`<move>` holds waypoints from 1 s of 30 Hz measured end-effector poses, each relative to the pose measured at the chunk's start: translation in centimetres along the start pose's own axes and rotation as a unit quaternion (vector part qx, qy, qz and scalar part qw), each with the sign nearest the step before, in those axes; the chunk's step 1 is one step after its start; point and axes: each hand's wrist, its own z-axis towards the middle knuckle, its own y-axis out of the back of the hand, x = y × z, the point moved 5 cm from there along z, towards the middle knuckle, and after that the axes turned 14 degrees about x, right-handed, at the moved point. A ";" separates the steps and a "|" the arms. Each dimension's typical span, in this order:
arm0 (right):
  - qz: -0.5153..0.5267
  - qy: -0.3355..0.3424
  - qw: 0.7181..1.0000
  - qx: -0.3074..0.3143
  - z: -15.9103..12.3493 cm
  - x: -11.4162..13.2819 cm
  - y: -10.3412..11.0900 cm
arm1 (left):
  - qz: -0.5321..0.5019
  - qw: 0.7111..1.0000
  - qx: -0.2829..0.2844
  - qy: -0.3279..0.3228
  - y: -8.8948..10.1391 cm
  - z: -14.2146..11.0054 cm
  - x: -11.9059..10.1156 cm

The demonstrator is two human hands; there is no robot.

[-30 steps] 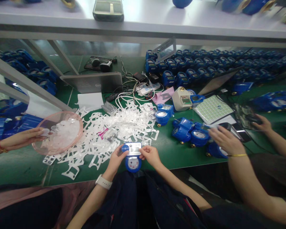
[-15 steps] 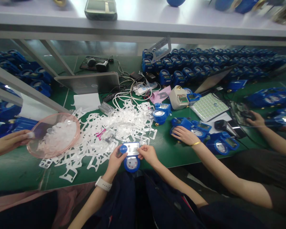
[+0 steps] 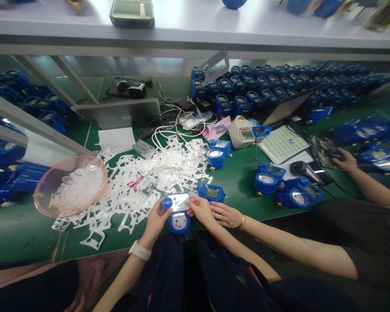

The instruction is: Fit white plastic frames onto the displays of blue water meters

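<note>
A blue water meter (image 3: 178, 212) with a grey display on top sits at the near edge of the green table (image 3: 237, 182). My left hand (image 3: 155, 219) grips its left side, a white watch on that wrist. My right hand (image 3: 201, 211) holds its right side, fingers on the display. A co-worker's hand (image 3: 227, 215) with a gold bracelet reaches in from the right and rests on a second blue meter (image 3: 211, 193) just beside mine.
A heap of white plastic cut-outs (image 3: 149, 177) lies left of centre beside a pink bowl (image 3: 69, 186) of clear caps. A laptop (image 3: 116, 113), cables, a label sheet (image 3: 281, 144), a scanner and several blue meters (image 3: 279, 93) fill the back and right. The co-worker's other hand (image 3: 342, 159) holds a mouse.
The co-worker's hand slid a blue meter leftward across the table to beside my right hand. The hand at the pink bowl withdrew to the left. My hands kept hold of the meter.
</note>
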 end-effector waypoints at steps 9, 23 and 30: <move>-0.488 0.000 0.873 0.004 0.1 5.8 0.5 | -0.006 1.000 -0.022 -0.004 -0.1 -0.2 0.1; -0.516 0.178 0.826 0.145 4.0 6.6 1.3 | -0.138 0.985 -0.050 0.094 -0.8 -0.5 3.2; -0.622 0.130 0.753 0.169 7.1 8.9 -1.5 | -0.138 0.984 -0.074 0.088 -0.5 -0.6 3.3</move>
